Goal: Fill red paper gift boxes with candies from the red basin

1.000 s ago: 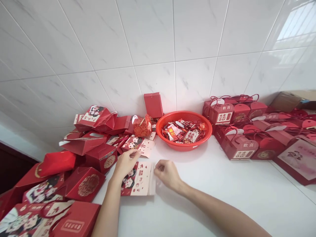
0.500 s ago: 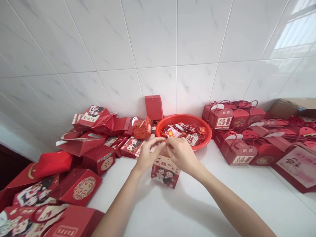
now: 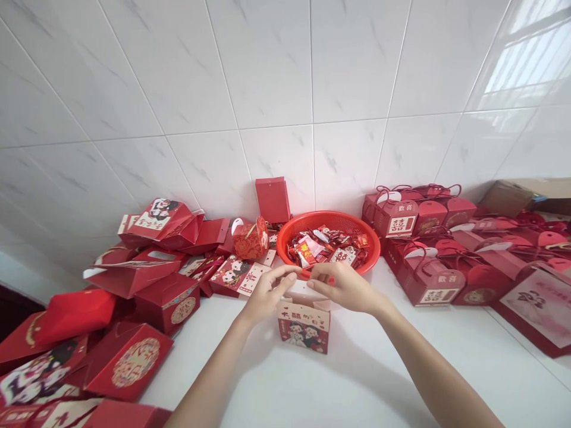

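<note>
A small red and cream gift box (image 3: 304,333) with a printed cartoon couple stands upright on the white table, its top open. My left hand (image 3: 270,292) is at the back left of the box, thumb and forefinger pinched at the raised pale flap (image 3: 300,289). On the other side, my right hand (image 3: 345,286) has thumb and fingers closed at the flap's right end. Just behind both hands sits a red plastic basket (image 3: 285,252) of wrapped sweets (image 3: 321,245).
Red gift boxes (image 3: 138,359) and bags are heaped on the left. Rows of filled-out red boxes with cord handles (image 3: 430,279) stand at right, with a cardboard box (image 3: 506,196) behind. A red box (image 3: 273,199) leans on the tiled wall (image 3: 276,71).
My hands have moved apart a little from a close pinch together over the box. The box now shows more of its open top. The view has shifted slightly.
</note>
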### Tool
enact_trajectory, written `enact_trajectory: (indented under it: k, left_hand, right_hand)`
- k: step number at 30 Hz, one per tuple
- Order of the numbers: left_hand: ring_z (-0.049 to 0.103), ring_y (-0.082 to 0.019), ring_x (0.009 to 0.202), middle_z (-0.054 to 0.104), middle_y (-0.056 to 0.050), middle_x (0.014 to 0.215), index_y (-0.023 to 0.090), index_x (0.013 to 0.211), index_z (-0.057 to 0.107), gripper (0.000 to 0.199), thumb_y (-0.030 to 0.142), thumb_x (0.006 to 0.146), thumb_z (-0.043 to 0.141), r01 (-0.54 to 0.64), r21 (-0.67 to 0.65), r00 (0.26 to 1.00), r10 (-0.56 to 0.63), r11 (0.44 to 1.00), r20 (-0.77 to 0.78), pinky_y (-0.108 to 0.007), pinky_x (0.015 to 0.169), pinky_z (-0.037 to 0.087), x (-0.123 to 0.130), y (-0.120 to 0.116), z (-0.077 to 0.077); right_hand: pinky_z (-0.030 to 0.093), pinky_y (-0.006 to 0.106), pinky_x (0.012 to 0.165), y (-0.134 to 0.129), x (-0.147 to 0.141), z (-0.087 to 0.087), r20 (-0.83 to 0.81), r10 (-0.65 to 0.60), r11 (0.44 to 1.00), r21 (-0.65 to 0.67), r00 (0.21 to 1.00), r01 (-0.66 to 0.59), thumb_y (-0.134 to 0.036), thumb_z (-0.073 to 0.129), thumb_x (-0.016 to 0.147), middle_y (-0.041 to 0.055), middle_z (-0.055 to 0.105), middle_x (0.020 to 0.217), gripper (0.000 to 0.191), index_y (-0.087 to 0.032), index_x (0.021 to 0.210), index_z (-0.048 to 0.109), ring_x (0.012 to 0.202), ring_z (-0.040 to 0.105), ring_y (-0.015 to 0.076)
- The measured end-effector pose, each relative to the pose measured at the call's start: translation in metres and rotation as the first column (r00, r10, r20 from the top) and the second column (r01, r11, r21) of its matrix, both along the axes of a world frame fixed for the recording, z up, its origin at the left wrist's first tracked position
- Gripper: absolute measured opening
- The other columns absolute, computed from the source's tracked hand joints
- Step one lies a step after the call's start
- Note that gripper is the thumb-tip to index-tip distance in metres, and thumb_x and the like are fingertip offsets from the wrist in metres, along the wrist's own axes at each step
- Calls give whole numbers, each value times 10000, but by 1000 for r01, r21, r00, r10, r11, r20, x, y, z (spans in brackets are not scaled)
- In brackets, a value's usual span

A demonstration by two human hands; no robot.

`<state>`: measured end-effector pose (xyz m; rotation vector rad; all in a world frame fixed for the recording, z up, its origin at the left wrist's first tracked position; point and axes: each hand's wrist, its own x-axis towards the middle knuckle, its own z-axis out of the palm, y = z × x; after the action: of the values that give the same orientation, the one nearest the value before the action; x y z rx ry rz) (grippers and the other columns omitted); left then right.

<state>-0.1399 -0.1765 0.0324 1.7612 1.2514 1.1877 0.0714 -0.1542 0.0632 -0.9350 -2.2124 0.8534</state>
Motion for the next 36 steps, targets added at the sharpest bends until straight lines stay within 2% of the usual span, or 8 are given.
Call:
enact_trajectory:
  k: [5,7,11,14,18,24,29,36]
  left_hand:
    - [717,-237,867,763,-96,941,160,1133,709,454,504,921,504,36,-20,998,-35,999,52,-360,836,566,-11,35,17]
    - [714,-234,930,760,-100,1005,153,1116,704,403,443,911,515,-40,3,995,40,999,-95,-341,873,554,-8,60,22]
    - [680,-241,1060,754,-95,1064,173,1029,711,241,269,839,598,-182,24,874,173,983,-454,-326,963,492,13,116,22]
    - [678,-309,1036,760,-127,959,163,806,697,117,236,718,721,-203,-22,834,162,979,-527,-377,918,496,29,148,12]
    - [697,-323,927,753,-97,810,160,676,659,209,105,532,799,-170,-98,856,97,981,-507,-382,849,516,38,172,-3]
    - [671,-232,1060,721,-119,1157,146,1074,681,351,256,742,712,54,-27,976,-58,998,-208,-334,933,520,40,168,-7]
    - [702,-241,987,741,-125,1087,144,1200,646,550,443,749,744,275,-17,961,-274,961,26,-367,882,556,48,148,-9]
    - [675,-277,1051,762,-106,1059,154,976,761,453,545,749,724,168,-11,938,-156,986,310,-377,948,512,51,132,-9]
  right_hand:
    - [442,247,605,34,29,15,-227,-85,994,46,970,98,-474,569,899,23,667,682,349,-178,737,660,636,588,149]
    - [456,252,590,55,32,12,-335,-161,986,-11,928,167,-504,601,864,25,662,659,359,-177,719,639,605,592,148]
    - [460,263,593,91,21,-15,-430,-345,938,-172,834,300,-475,598,813,12,623,596,328,-188,657,573,568,577,146]
    - [459,276,598,104,10,-38,-405,-367,930,-198,837,311,-414,593,779,15,615,568,284,-183,616,567,548,569,150]
    - [470,291,661,112,10,-57,-399,-420,907,-208,815,366,-356,617,730,35,659,662,198,-168,668,612,654,604,175]
    - [509,310,666,117,15,-63,-450,-490,872,-276,747,405,-487,655,744,52,684,807,322,-191,868,629,747,642,205]
    - [498,305,490,106,9,-54,-545,-361,915,-364,757,175,-621,742,667,5,646,652,464,-214,867,645,527,596,180]
    - [503,292,521,100,13,-46,-672,-414,892,-434,614,127,-659,817,566,-16,627,626,526,-215,708,573,526,587,156]
